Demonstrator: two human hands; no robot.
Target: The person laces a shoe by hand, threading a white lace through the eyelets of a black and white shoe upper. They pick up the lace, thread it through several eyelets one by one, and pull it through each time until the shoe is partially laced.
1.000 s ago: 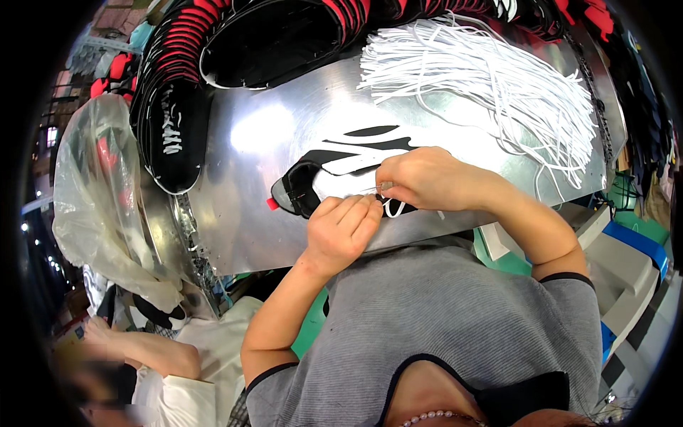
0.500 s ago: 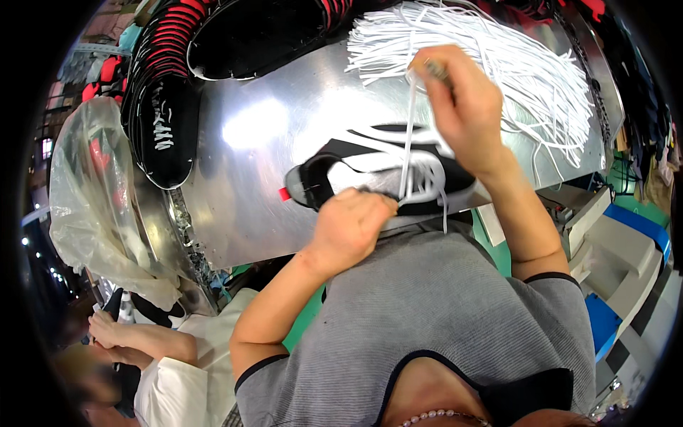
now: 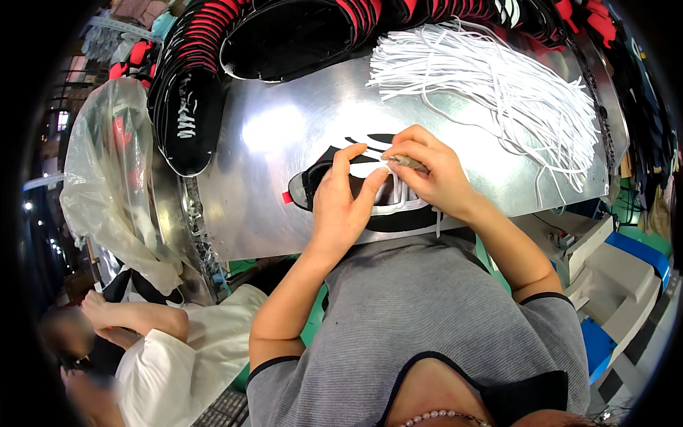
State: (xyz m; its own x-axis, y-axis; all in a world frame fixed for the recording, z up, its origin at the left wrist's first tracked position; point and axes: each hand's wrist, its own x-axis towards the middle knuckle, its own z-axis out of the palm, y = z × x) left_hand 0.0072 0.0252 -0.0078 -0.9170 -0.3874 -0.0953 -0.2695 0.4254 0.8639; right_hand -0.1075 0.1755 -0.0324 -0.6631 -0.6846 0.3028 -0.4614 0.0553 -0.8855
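Right hand (image 3: 440, 173) pinches slim grey-brown pointed tool (image 3: 411, 164); left hand (image 3: 337, 199), nine o'clock, half-curled, hold on black-and-white shoe upper (image 3: 395, 222) unclear. Keep upper taut.

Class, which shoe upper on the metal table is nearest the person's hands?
The black-and-white upper with the red tab, lying singly beneath the left hand and right hand; the other uppers sit farther off, overlapping in a row.

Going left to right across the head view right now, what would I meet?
Translucent plastic bag, end black shoe upper of the curved row, red heel tab, left hand, right hand, boxy grey-and-blue casing.
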